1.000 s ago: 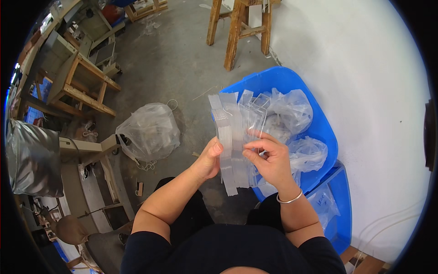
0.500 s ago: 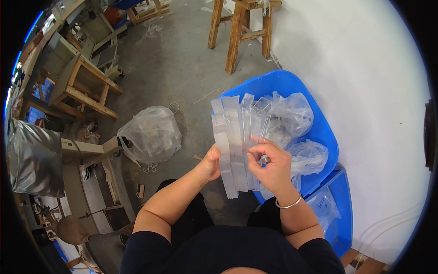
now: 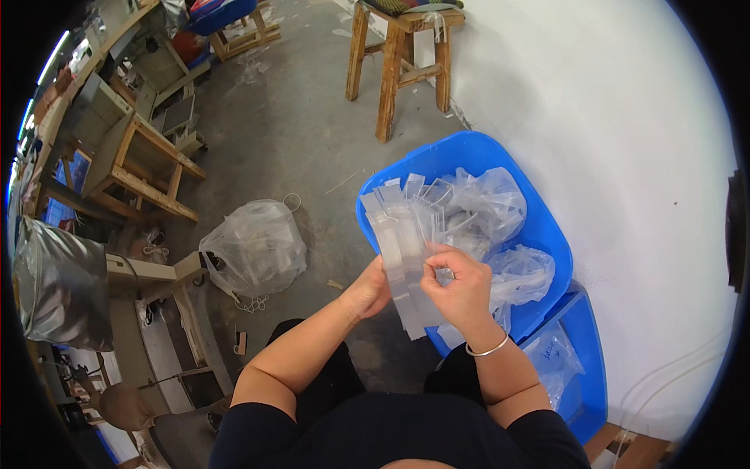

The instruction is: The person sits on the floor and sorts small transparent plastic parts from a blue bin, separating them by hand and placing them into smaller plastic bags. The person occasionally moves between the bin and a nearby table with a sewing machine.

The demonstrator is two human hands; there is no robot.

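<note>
I hold a fanned stack of clear plastic strips [image 3: 402,242] upright in front of me. My left hand [image 3: 367,291] grips the stack from its left side, fingers behind it. My right hand [image 3: 459,288] pinches the strips at the right edge, thumb and fingers closed on them; a thin bangle sits on that wrist. Right behind the stack is a round blue tub [image 3: 539,227] with clear plastic bags [image 3: 488,207] bunched inside it.
A second blue tub [image 3: 586,367] with a clear bag sits at lower right beside the white wall [image 3: 609,117]. A stuffed clear plastic bag [image 3: 254,246] lies on the concrete floor to the left. A wooden stool [image 3: 398,55] stands ahead; wooden frames [image 3: 137,168] stand far left.
The strips are fanned a little wider at the top, and my right hand has shifted slightly along the stack's right edge. My left hand keeps its grip.
</note>
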